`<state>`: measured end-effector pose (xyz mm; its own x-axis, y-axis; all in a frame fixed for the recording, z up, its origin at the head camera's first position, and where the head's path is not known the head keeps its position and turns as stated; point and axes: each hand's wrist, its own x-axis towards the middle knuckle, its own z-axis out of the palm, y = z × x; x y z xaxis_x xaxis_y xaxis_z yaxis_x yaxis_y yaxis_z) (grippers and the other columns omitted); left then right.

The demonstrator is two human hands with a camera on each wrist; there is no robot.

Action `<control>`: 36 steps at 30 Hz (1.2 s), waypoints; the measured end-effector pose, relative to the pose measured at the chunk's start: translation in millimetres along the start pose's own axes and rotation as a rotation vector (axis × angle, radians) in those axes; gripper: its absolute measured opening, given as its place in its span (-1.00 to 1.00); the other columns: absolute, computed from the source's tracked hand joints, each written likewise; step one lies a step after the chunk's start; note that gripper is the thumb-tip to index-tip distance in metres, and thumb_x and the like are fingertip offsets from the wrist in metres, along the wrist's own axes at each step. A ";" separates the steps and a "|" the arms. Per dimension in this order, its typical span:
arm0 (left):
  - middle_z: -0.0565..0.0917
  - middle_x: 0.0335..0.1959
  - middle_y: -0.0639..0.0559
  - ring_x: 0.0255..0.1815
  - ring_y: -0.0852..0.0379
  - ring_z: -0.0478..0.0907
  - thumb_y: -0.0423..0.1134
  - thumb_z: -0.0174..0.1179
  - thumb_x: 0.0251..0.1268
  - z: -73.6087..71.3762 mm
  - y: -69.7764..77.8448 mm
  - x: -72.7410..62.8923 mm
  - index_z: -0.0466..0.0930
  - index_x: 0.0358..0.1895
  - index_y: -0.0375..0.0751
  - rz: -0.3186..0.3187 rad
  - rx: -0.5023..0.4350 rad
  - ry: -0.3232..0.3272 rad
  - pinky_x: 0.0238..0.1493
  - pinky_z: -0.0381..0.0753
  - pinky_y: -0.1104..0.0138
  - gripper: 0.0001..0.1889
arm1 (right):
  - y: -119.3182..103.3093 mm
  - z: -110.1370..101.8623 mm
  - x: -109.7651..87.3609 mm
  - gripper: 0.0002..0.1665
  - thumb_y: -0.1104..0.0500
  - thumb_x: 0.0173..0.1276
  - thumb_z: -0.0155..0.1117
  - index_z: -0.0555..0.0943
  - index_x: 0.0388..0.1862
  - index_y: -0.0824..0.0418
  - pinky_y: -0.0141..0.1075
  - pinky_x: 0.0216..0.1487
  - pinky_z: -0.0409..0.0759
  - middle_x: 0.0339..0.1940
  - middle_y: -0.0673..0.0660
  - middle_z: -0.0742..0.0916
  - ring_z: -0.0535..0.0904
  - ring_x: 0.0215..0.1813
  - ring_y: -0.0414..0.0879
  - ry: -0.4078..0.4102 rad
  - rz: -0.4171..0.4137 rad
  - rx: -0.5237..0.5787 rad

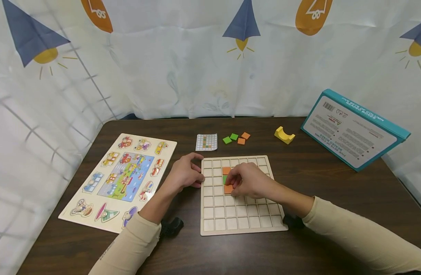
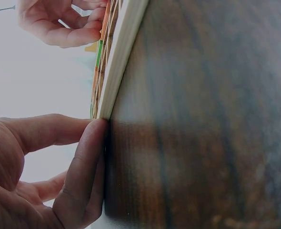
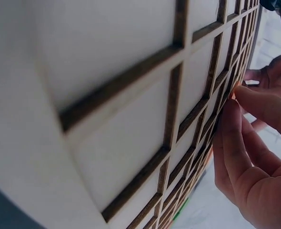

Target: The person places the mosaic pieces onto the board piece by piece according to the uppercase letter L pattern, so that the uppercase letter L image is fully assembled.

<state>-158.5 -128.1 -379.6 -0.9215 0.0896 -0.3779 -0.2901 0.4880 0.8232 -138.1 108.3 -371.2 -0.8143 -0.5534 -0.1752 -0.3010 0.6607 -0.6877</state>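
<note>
In the head view, a wooden grid board (image 1: 243, 222) lies flat on the dark wood tabletop (image 1: 320, 183). Its third column from the left carries an upper orange tile (image 1: 226, 170), a green tile (image 1: 225, 180) and a lower orange tile (image 1: 228, 189), one below another. The right hand (image 1: 251, 180) reaches over the board, its grip pinching the lower orange tile at its cell. The left hand (image 1: 185, 172) is at the board's left edge, its grip spread along that side near the far corner and touching it. Beyond the board lie a grid pattern card (image 1: 206, 142), two loose green tiles (image 1: 227, 140) and two loose orange tiles (image 1: 241, 141). Farther right are a yellow curved block (image 1: 284, 136) and a tilted teal box (image 1: 351, 130). A vehicle peg puzzle (image 1: 104, 214) lies left of the board, partly behind the left forearm. A white curtain (image 1: 196, 68) with printed lamps hangs behind.

In the left wrist view, the board's pale side runs slantwise, with the left hand's thumb and finger against its edge. The right hand appears above, its fingertips at the tile column.

In the right wrist view, the board's bare cells fill the foreground. At the far side, a sliver of orange shows between the right thumb and forefinger; the left hand is just behind.
</note>
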 end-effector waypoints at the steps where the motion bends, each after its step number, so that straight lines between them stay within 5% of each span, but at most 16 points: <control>1: 0.64 -0.13 -0.20 -0.56 0.09 0.71 -0.58 0.39 0.08 0.0 -0.1 0.0 0.48 0.39 -0.11 0.000 0.000 0.000 -0.46 0.84 0.21 -0.27 | 0.0 0.0 -0.1 -0.73 0.36 0.05 0.63 0.77 -0.28 0.15 -0.39 -0.29 0.66 -0.44 -0.03 0.73 0.60 -0.36 -0.23 0.000 -0.002 0.001; 23: 0.64 -0.14 -0.21 -0.56 0.08 0.70 -0.59 0.38 0.07 -0.7 -0.5 -1.5 0.48 0.39 -0.14 0.005 -0.010 0.002 -0.47 0.84 0.21 -0.27 | -0.4 -8.0 2.8 -0.80 0.28 0.09 0.61 0.79 -0.29 0.12 -0.37 -0.31 0.65 -0.46 -0.09 0.73 0.62 -0.38 -0.25 0.012 -0.028 -0.007; 36: 0.64 -0.14 -0.20 -0.53 0.08 0.70 -0.58 0.40 0.07 0.8 0.7 -1.8 0.49 0.38 -0.11 -0.008 0.005 0.014 -0.46 0.84 0.22 -0.27 | 7.8 -26.9 13.0 -0.78 0.25 0.20 0.53 0.82 -0.15 0.13 -0.30 -0.20 0.70 -0.32 -0.08 0.80 0.68 -0.28 -0.21 0.045 0.029 -0.006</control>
<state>-156.8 -127.2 -378.6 -0.9226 0.0736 -0.3787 -0.2964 0.4932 0.8179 -164.4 119.9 -359.9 -0.8444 -0.5103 -0.1629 -0.2797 0.6793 -0.6784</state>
